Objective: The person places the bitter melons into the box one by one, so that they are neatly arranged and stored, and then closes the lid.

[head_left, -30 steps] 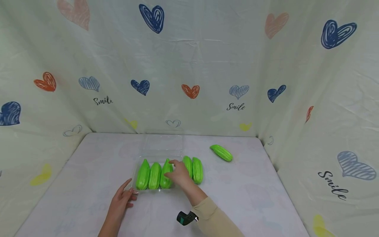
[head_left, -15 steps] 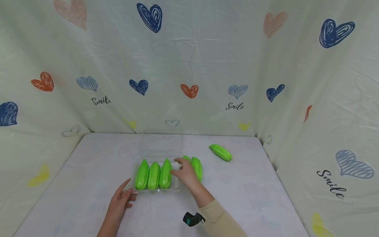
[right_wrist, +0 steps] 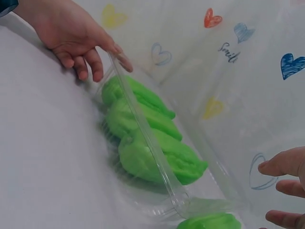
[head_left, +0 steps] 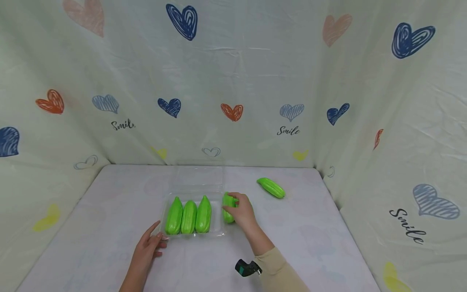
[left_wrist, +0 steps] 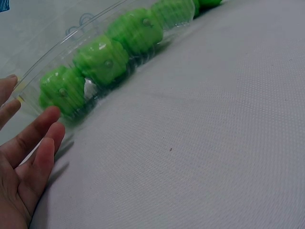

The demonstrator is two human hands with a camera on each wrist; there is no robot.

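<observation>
A clear plastic box (head_left: 217,229) holds three green ridged gourds (head_left: 188,217) side by side, leaving a gap at its right end. My left hand (head_left: 146,247) rests at the box's front left corner, its fingertips at the rim and its fingers loosely extended. Just right of the box lies another green gourd (head_left: 228,215), also at the bottom of the right wrist view. My right hand (head_left: 243,211) reaches over it, thumb and fingers spread apart. A further gourd beside it is mostly hidden by this hand. In the right wrist view the right fingers (right_wrist: 286,162) hold nothing.
The box's clear lid (head_left: 198,176) lies folded back behind it. One more green gourd (head_left: 271,187) sits alone at the back right of the white table (head_left: 306,243). A heart-patterned curtain (head_left: 255,73) encloses the back and sides.
My right hand has moved right, from the third gourd in the box to the gourds outside it. That third gourd stays in the box. My left hand has stayed at the corner.
</observation>
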